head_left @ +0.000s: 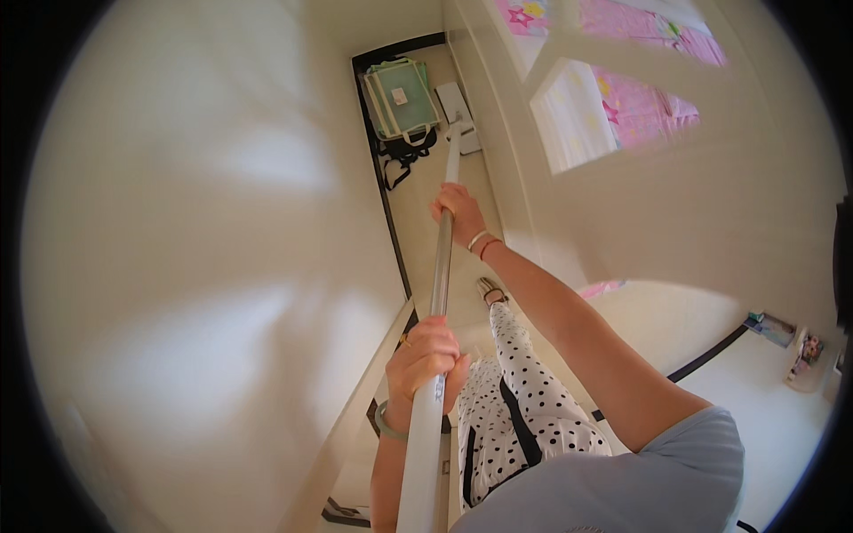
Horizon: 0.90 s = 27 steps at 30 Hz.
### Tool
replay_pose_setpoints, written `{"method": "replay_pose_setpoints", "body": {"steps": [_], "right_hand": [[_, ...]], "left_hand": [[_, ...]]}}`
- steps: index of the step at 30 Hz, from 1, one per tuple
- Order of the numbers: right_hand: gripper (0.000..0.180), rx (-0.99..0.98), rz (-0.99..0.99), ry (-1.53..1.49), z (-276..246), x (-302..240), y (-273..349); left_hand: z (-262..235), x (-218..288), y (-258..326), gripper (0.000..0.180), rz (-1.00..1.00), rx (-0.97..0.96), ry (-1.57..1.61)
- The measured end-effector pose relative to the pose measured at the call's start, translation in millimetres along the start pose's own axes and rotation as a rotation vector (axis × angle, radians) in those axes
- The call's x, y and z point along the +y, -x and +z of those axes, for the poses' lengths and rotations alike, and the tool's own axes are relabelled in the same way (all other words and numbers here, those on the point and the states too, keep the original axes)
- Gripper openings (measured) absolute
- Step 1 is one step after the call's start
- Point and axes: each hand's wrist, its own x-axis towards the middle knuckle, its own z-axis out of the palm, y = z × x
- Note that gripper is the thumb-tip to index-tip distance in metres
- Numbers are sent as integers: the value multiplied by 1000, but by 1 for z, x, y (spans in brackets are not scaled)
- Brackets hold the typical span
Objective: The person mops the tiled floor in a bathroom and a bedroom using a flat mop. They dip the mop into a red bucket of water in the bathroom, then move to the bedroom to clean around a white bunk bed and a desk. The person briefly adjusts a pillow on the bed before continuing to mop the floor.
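A long-handled flat mop [442, 275] runs from the lower edge toward the far floor, its handle white with a silvery middle stretch. My left hand [425, 355], with a bangle on the wrist, is wrapped round the thick upper part. Farther down, my right hand [458, 213] grips the handle near the lower end of the silvery stretch; two thin bracelets circle that wrist. The pale flat mop head [450, 99] lies on the floor beside the right-hand panel, partly covered by the handle's joint.
A green zipped bag [404, 96] with cream trim and black straps [404, 151] lies left of the mop head. A plain wall [222, 266] closes the left side. A white panel [604, 204] with cut-out openings stands right. My shoe [490, 290] is on the floor strip between.
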Motion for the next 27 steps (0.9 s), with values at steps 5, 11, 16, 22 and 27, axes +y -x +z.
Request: {"method": "replay_pose_setpoints", "body": {"steps": [5, 11, 16, 22, 27], "right_hand": [[13, -112, 53, -76, -14, -46, 97], [8, -330, 48, 19, -4, -144, 216], [5, -663, -84, 83, -4, -188, 284], [8, -754, -181, -23, 7, -229, 366], [11, -781, -171, -154, -5, -252, 421]], "left_hand": [[4, 65, 83, 23, -47, 52, -4], [-32, 148, 207, 23, -154, 183, -32], [-26, 214, 279, 17, -314, 362, -88], [-50, 278, 323, 11, -429, 478, -126], [-55, 306, 343, 12, -475, 574, -127]]}}
